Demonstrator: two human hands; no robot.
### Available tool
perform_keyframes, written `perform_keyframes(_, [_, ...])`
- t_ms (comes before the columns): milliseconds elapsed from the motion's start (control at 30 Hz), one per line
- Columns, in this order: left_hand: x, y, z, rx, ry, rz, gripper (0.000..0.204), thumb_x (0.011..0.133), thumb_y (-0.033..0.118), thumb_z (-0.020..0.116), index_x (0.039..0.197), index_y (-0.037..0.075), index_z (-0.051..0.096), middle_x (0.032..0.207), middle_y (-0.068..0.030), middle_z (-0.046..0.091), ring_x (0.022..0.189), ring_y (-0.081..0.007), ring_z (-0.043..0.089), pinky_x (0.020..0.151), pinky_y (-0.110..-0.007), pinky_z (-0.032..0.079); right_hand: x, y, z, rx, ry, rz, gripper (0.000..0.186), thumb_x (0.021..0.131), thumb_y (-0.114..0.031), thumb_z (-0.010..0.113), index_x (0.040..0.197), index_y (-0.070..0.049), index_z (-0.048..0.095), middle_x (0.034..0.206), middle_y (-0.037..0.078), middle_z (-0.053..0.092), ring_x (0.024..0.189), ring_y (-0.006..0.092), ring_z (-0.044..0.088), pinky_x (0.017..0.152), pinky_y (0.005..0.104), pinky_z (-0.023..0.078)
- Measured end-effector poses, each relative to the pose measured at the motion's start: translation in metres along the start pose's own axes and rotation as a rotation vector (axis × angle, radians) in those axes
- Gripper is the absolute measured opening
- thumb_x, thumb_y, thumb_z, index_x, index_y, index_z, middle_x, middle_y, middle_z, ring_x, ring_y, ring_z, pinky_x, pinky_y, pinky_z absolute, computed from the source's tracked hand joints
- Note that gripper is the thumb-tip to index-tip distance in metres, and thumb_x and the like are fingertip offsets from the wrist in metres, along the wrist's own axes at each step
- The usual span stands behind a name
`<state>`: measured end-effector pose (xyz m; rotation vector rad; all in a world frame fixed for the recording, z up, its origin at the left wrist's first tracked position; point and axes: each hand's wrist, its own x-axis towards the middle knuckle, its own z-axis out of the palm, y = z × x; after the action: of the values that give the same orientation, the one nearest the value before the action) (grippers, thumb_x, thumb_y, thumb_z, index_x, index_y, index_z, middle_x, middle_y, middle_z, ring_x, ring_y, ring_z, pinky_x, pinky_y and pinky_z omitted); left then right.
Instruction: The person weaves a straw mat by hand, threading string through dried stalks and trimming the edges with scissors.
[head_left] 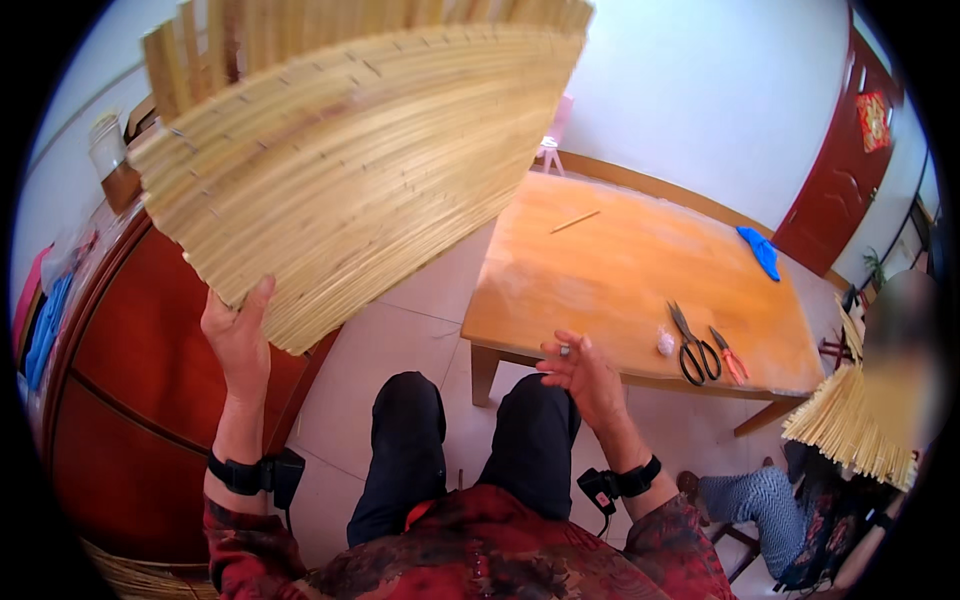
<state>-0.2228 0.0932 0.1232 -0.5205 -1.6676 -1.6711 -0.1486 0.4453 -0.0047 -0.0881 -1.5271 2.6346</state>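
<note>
A large panel of stitched straw strips (360,160), wide and slightly curved, is raised at the upper left. My left hand (237,315) grips its lower left corner with the thumb on the front face. My right hand (582,375) is in front of the wooden table's near edge, fingers apart and loosely curled, holding nothing. On the orange wooden table (580,290) lie black scissors (695,345), red-handled pliers (730,355), a thin stick (574,222), a small pale bundle (665,341) and a blue cloth (759,252).
A red-brown cabinet (145,370) stands at my left, a jar (113,160) near it. At the lower right a person (760,530) sits beside straw pieces (840,420). A red door (830,190) is at the back right, and a pink chair (553,150) stands behind the table.
</note>
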Motion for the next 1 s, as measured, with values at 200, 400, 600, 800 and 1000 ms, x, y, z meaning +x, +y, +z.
perform_keyframes(200, [0.006, 0.001, 0.018, -0.354, 0.197, -0.128, 0.041, 0.084, 0.008, 0.058, 0.121, -0.001, 0.043, 0.115, -0.0092, 0.051, 0.102, -0.0180, 0.051, 0.090, -0.030, 0.040, 0.002, 0.027, 0.012, -0.100, -0.124, 0.096, 0.050, 0.091, -0.038, 0.041, 0.121, 0.002, 0.041, 0.110, 0.018, 0.054, 0.093, 0.0262, 0.057, 0.078, 0.0349, 0.048])
perform_keyframes(400, [-0.014, -0.025, 0.043, -0.579, 0.292, -0.465, 0.045, 0.086, 0.010, 0.054, 0.126, 0.001, 0.036, 0.117, -0.0118, 0.049, 0.105, -0.0230, 0.051, 0.091, -0.037, 0.043, 0.003, 0.005, 0.038, 0.099, -0.137, -0.055, 0.065, 0.086, -0.037, 0.053, 0.132, 0.002, 0.027, 0.120, 0.020, 0.046, 0.107, 0.0266, 0.050, 0.089, 0.0364, 0.041])
perform_keyframes(600, [-0.055, -0.067, 0.056, -0.724, 0.294, -0.704, 0.040, 0.087, 0.011, 0.052, 0.123, -0.001, 0.037, 0.117, -0.0145, 0.050, 0.105, -0.0264, 0.051, 0.092, -0.040, 0.043, 0.000, 0.000, 0.058, 0.233, -0.127, -0.082, 0.053, 0.085, -0.023, 0.057, 0.127, 0.001, 0.034, 0.118, 0.011, 0.049, 0.105, 0.0196, 0.051, 0.090, 0.0338, 0.040])
perform_keyframes(800, [-0.105, -0.077, 0.084, -0.748, 0.294, -0.974, 0.037, 0.088, 0.008, 0.050, 0.120, -0.004, 0.038, 0.116, -0.0150, 0.050, 0.105, -0.0273, 0.051, 0.091, -0.041, 0.043, -0.012, 0.019, 0.020, 0.236, 0.039, -0.060, 0.044, 0.081, -0.011, 0.062, 0.120, -0.002, 0.043, 0.112, 0.005, 0.054, 0.101, 0.0160, 0.053, 0.090, 0.0323, 0.042])
perform_keyframes(1000, [-0.160, -0.093, 0.082, -0.786, 0.242, -1.094, 0.035, 0.087, 0.003, 0.048, 0.120, -0.001, 0.039, 0.117, -0.0129, 0.050, 0.107, -0.0256, 0.051, 0.091, -0.038, 0.043, -0.040, 0.041, -0.025, 0.258, 0.100, 0.044, 0.039, 0.083, -0.009, 0.059, 0.118, -0.001, 0.045, 0.112, 0.007, 0.056, 0.100, 0.0167, 0.055, 0.087, 0.0323, 0.045])
